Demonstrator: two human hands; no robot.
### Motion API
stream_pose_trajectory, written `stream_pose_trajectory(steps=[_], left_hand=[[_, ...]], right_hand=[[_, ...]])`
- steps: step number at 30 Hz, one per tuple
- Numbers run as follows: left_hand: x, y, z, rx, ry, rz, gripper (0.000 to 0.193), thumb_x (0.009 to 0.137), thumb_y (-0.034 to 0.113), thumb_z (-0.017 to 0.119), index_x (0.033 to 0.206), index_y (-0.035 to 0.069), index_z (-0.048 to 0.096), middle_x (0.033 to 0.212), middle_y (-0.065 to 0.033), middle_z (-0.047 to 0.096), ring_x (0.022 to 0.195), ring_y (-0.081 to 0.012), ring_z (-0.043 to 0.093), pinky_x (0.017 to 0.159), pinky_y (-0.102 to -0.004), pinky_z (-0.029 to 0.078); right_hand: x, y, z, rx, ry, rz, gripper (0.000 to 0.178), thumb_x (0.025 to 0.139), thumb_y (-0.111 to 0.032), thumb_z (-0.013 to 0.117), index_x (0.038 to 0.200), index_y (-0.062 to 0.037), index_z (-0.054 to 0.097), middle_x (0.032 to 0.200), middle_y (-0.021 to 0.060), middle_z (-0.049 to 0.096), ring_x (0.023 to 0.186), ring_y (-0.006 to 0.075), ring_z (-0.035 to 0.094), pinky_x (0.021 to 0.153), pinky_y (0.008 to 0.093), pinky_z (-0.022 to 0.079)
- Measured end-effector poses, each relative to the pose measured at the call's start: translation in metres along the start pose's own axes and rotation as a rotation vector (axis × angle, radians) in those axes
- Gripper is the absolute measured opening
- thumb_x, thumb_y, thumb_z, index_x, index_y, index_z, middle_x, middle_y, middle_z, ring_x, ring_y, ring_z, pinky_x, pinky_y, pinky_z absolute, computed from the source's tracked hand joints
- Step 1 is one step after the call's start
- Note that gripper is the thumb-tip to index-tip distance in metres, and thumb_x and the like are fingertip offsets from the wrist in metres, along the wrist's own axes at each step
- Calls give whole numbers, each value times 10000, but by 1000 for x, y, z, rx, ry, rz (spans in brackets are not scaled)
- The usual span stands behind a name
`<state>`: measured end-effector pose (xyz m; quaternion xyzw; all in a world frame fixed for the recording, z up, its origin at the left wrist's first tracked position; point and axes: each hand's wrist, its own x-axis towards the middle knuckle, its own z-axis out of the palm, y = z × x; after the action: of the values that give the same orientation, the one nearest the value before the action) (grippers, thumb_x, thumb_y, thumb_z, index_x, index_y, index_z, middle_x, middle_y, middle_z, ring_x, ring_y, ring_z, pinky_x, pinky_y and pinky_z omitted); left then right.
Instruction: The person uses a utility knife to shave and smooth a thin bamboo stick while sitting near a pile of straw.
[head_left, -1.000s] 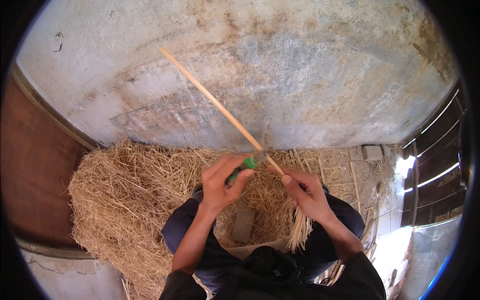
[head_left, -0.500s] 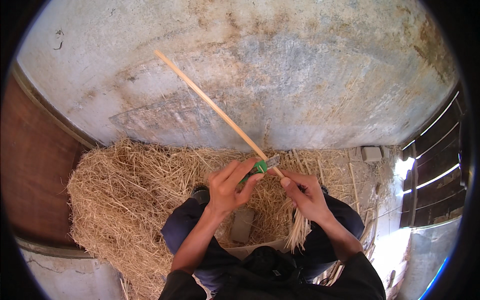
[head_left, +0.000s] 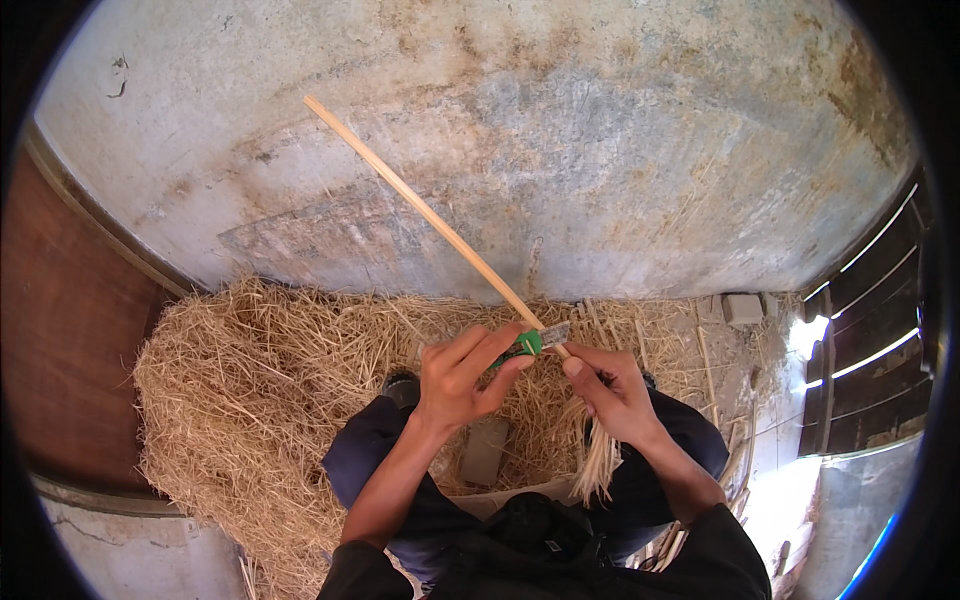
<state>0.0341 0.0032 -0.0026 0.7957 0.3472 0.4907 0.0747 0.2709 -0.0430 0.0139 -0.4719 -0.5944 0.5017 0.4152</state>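
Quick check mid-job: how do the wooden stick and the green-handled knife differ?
Size: the wooden stick is long and thin; the green-handled knife is far shorter.
Colour: the stick is pale tan throughout; the knife pairs green with a greyish blade.
Pose: the stick slants up to the left; the knife's blade points rightward across it.
Shared: each is hand-held, knife in the left hand, stick in the right hand.

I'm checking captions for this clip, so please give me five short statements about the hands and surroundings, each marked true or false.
1. The left hand holds a green knife. True.
2. The knife's blade is at the wooden strip, near the right hand. True.
3. The right hand is empty. False: it grips the strip.
4. The big straw heap is on the person's right. False: it is on the left.
5. The strip is dark blue. False: it is pale tan.
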Motion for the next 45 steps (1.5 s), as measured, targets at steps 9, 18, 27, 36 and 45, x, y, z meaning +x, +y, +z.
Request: stream_pose_trajectory(steps=[9,18,27,36,45], left_hand=[[3,-2,0,81,15,24,347,867,190,879,1164,31,798,759,-61,640,595,-208,644,527,-337,490],[8,-3,-4,114,12,41,334,882,197,872,1164,33,805,781,-65,676,606,-205,663,535,-327,500],[13,-30,-7,140,149,74,338,925,195,858,1220,37,806,729,-37,658,516,-139,556,467,-320,416],[16,-112,-79,-62,592,-532,295,1113,266,662,1264,52,797,664,58,545,544,-20,366,485,-242,230],[5,-52,-21,-61,291,-306,283,1066,238,723,1230,11,767,791,9,651,617,-70,528,523,-255,362]], right_hand=[[0,-16,0,-24,-48,-49,337,1150,-196,595,1419,-36,719,714,-50,486,654,44,409,573,268,338],[-1,-21,0,-44,-46,-48,328,1156,-187,581,1412,-44,727,728,-48,505,673,44,423,586,261,350],[-1,-20,1,-6,-45,-13,317,1156,-189,579,1384,-38,738,726,-50,487,665,48,410,569,271,337],[-22,-2,20,-305,-126,-234,359,1062,-201,693,1406,-111,745,642,144,653,493,206,608,518,351,473],[8,-5,1,-446,305,-365,387,1003,-135,769,1384,-72,752,703,81,696,523,186,581,555,352,438]])
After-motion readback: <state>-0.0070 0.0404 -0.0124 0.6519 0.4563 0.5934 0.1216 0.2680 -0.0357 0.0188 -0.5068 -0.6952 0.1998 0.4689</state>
